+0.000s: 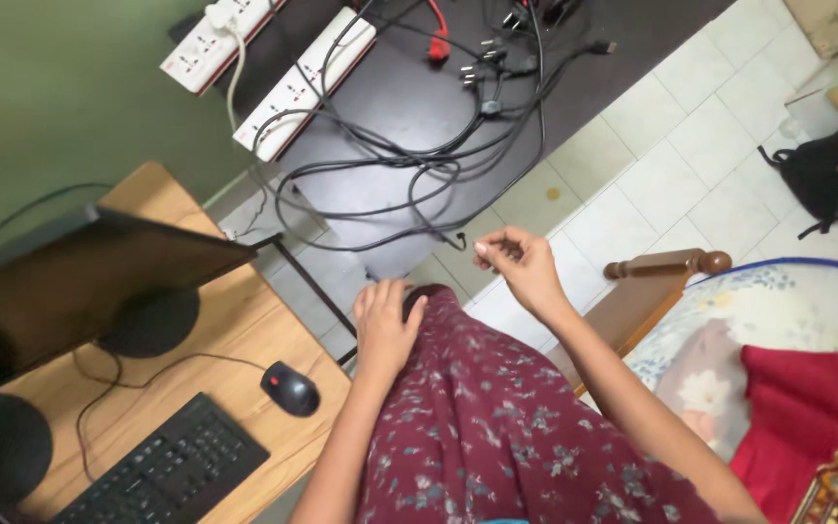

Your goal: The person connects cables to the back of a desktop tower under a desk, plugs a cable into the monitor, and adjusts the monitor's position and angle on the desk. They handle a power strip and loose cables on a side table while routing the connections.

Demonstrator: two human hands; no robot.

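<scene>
My left hand (pixel 383 330) lies flat and open on my knee, over the maroon floral fabric (pixel 497 427), holding nothing. Just beyond the knee my right hand (pixel 521 272) hangs above the floor, fingers curled round the end of a black cable (pixel 453 238); I judge a pinch near the plug steers it best, drawn slowly so the loops don't snag. Farther past the knee the cable tangle (pixel 409 155) sprawls over the dark mat (pixel 419 97), up to the white power strips (pixel 303 82)
</scene>
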